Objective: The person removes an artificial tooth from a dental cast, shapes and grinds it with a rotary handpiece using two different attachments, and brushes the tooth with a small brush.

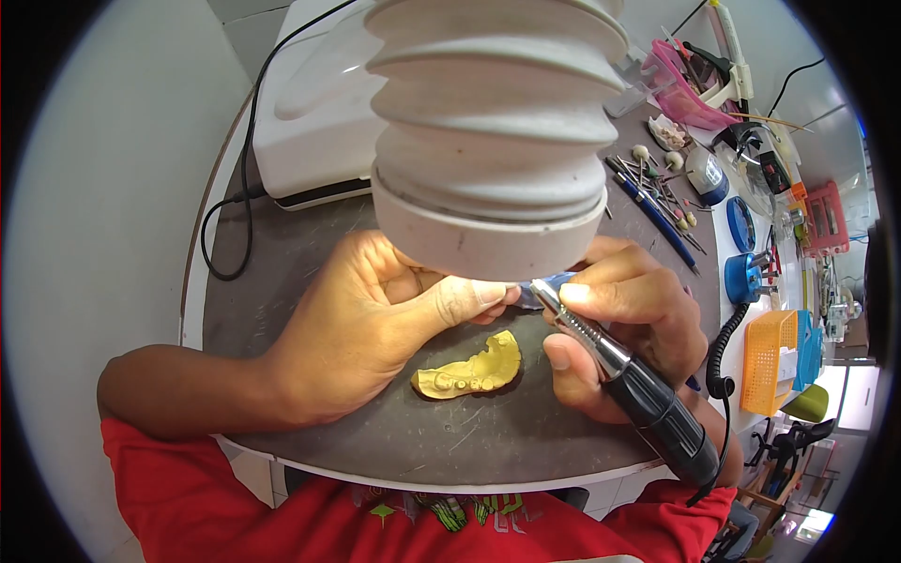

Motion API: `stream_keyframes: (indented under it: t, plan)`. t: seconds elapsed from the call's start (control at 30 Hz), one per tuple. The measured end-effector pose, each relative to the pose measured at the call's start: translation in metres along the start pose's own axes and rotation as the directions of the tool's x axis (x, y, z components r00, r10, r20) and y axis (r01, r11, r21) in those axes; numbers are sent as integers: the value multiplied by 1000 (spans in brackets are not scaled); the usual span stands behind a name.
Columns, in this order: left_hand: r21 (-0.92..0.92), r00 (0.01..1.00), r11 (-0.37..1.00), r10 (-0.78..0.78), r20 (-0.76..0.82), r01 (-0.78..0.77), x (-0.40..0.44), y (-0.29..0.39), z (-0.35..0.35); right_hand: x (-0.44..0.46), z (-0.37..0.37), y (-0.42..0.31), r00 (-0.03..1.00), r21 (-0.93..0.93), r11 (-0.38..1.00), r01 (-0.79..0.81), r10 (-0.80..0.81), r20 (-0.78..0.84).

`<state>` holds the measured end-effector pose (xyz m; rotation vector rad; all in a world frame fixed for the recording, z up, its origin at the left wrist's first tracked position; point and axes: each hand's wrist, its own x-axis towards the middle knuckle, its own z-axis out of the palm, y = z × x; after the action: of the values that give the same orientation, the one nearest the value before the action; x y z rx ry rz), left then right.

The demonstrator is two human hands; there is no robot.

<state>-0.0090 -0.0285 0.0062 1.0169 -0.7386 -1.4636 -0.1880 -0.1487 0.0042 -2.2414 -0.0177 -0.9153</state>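
Observation:
Under the mouth of a white ribbed hose [488,220], my left hand [375,319] is closed, thumb against fingers, on a small piece mostly hidden by the fingers and the hose. My right hand [629,324] grips a black and silver rotary handpiece [657,413], its tip pointing up and left. Between the two hands shows a bit of blue material [540,291]; which hand holds it I cannot tell. A yellow dental cast [471,368] with tooth shapes lies on the dark mat below my hands.
A white machine [314,113] with a black cable stands at the back left. At the right lie burs [662,188], a blue pen [657,216], a pink basket [680,89], a blue holder [741,279] and an orange basket [767,361]. A coiled cord hangs at the right edge.

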Motion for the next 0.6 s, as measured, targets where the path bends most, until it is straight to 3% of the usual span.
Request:
stream_keyframes:
  t: [0.6]
  plan:
    - [-16,999,1000,-2,32,3,2,-1,0,0,1,-1,1000,-51,999,-8,8,1]
